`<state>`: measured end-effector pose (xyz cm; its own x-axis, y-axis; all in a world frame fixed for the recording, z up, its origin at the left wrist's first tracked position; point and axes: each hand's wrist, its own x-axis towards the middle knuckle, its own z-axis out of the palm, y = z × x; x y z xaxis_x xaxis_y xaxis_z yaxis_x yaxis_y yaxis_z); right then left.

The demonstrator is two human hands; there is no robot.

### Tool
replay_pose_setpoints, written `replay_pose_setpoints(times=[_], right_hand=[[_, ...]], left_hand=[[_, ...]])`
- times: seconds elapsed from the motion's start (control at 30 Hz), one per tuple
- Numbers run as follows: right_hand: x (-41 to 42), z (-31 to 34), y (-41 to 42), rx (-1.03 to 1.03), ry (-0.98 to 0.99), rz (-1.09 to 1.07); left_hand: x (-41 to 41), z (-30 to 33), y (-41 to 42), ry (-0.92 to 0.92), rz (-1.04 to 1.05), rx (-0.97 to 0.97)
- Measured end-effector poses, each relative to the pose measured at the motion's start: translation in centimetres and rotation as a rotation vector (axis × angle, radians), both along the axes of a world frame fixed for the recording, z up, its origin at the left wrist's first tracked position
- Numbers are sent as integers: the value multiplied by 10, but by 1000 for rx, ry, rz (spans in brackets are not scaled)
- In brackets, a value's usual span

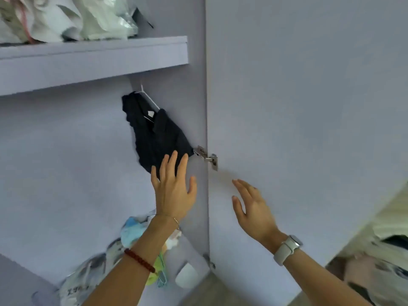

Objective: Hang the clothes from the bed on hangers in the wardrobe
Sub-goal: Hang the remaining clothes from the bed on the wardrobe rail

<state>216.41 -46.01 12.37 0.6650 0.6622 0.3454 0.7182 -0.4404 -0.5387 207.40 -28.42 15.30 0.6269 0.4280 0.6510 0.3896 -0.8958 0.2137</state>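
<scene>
You are looking into the open wardrobe (66, 151), its pale lilac back panel filling the left of the view. A dark garment (154, 138) hangs inside on a white hanger (150, 102), just under the shelf (92, 60) and close to the wardrobe's right side wall. The hanger's top goes up behind the shelf edge, so what it hooks onto is hidden.

Your left hand (173, 191) is raised in front of the garment's lower edge — fingers straight and spread apart, back of the hand toward you, holding nothing. The fingertips overlap the dark cloth in the view; whether they touch it you cannot tell. A thin chain sits at that wrist and a dark red bead bracelet (140, 260) lies further down the forearm.

Your right hand (254, 210) is out to the right, in front of the open door (309, 107), fingers loosely extended and slightly parted, empty. A pale watch (288, 248) is on that wrist.

Between the two hands, a little higher, a metal hinge (206, 156) joins the door to the side wall, just right of the garment's lower corner.

On the shelf above sit crumpled plastic bags (66, 18). Low in the wardrobe, behind your left forearm, lies a heap of bags and colourful cloth (130, 230) — blurred. A white rounded object (187, 277) sits near the lower hinge.
</scene>
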Motion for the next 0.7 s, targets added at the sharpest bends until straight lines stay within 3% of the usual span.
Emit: replay_pose_setpoints(times=[0.2, 0.4, 0.57, 0.7], right_hand=[[-41, -74, -153, -121, 215, -358], [-59, -117, -294, -219, 321, -745], [-53, -143, -412, -287, 325, -1056], [-22, -166, -507, -343, 383, -1197]], left_hand=[[23, -105, -138, 365, -488, -170], [46, -138, -282, 693, -987, -18], [96, -148, -405, 908, -1181, 182], [160, -167, -496, 922, -1215, 271]])
